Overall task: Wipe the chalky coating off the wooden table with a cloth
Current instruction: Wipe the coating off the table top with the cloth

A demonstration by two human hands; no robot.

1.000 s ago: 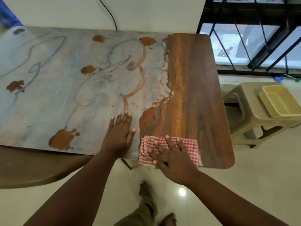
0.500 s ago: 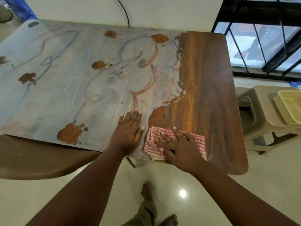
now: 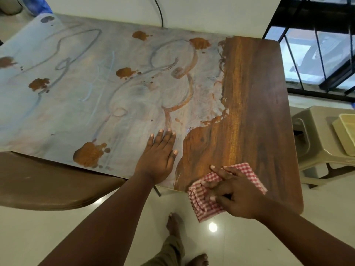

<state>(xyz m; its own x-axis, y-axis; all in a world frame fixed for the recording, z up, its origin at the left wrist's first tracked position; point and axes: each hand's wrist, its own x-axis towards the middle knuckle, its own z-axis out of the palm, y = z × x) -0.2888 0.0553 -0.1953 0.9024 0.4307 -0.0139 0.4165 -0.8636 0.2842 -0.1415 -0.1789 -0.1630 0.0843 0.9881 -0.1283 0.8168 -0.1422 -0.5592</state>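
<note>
The wooden table [image 3: 255, 104] shows bare dark wood along its right strip. A pale chalky coating [image 3: 80, 104] with swirls and brown patches covers the rest. My left hand [image 3: 159, 156] lies flat on the coated part near the front edge, fingers straight. My right hand [image 3: 236, 192] presses a red-and-white checked cloth [image 3: 247, 171] at the table's front edge. Part of the cloth hangs past the edge over the floor. My fingers are spread on top of the cloth.
A brown chair seat [image 3: 48, 181] sits against the table's front left. A beige plastic stool [image 3: 317, 143] with a yellow tray [image 3: 345, 135] stands to the right. A window grille [image 3: 315, 45] is behind it. My feet [image 3: 174, 223] are on the tiled floor below.
My right hand has dragged the cloth toward me and to the right, so it now overhangs the front edge. A little more bare wood shows near the edge. My left hand stays planted.
</note>
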